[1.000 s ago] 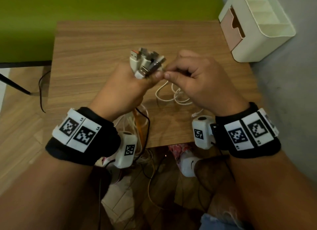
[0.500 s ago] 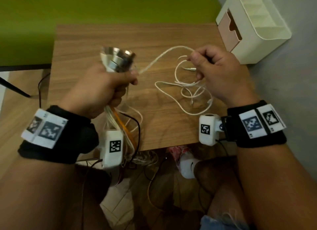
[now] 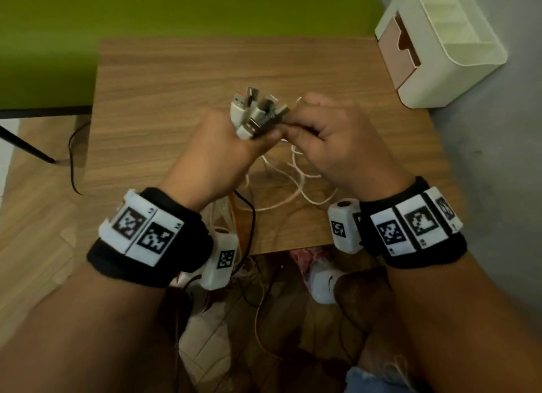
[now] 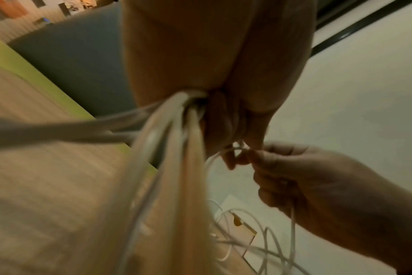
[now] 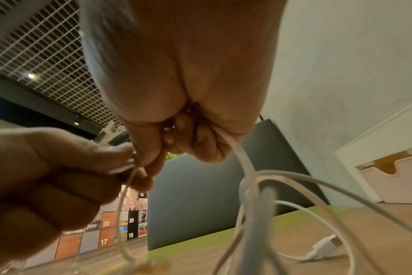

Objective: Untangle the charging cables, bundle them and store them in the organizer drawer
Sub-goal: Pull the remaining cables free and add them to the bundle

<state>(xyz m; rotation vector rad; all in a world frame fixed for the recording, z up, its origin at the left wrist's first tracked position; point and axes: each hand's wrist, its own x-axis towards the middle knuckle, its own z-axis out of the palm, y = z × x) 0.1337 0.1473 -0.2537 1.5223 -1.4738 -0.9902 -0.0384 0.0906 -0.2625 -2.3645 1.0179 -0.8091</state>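
My left hand (image 3: 223, 152) grips a bunch of charging cables just below their USB plugs (image 3: 255, 110), which stick up out of the fist above the wooden table (image 3: 176, 78). White, orange and black cords (image 3: 237, 210) hang from that fist over the near table edge. My right hand (image 3: 328, 137) touches the left one and pinches a thin white cable (image 5: 245, 163) beside the plugs. That cable's loose loops (image 3: 296, 184) lie on the table under both hands. In the left wrist view the cable bundle (image 4: 176, 148) runs down out of the fist.
A cream organizer (image 3: 457, 52) with a pink drawer (image 3: 394, 52) stands at the table's far right corner, against the grey wall. A loose white connector (image 5: 322, 249) lies on the table. A green surface lies beyond the table. A thin black wire (image 3: 72, 163) hangs at the left edge.
Half a second ago my hands were apart with a white cable stretched between them. Now they have come back together at the plugs, as they were one second ago.
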